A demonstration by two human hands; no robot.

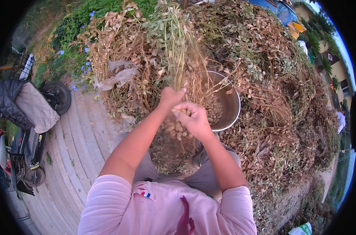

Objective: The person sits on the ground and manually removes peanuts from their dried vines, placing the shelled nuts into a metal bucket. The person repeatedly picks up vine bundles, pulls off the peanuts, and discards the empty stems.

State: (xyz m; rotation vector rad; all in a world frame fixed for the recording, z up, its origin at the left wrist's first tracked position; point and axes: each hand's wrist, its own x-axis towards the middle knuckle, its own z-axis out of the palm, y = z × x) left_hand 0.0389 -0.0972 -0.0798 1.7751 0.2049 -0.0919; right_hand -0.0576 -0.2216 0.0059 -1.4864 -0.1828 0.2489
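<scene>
My left hand (169,98) is closed around the stems of a bunch of peanut plants (178,50), whose leafy tops point away from me. Below that hand, a cluster of unshelled peanuts (174,127) hangs at the root end. My right hand (192,117) is beside the cluster, its thumb and fingers pinched on at least one peanut pod (184,111). Just past the right hand stands a round metal pot (230,110) with picked peanuts (212,108) inside. Dry stems lie over part of its rim and hide some of the inside.
Heaped dry peanut plants (272,88) surround the pot and spread to the right. A torn plastic sheet (119,77) lies on the plants at the left. An electric scooter (28,147) stands on the ridged paving (69,141). A white bag (301,229) is at the lower right.
</scene>
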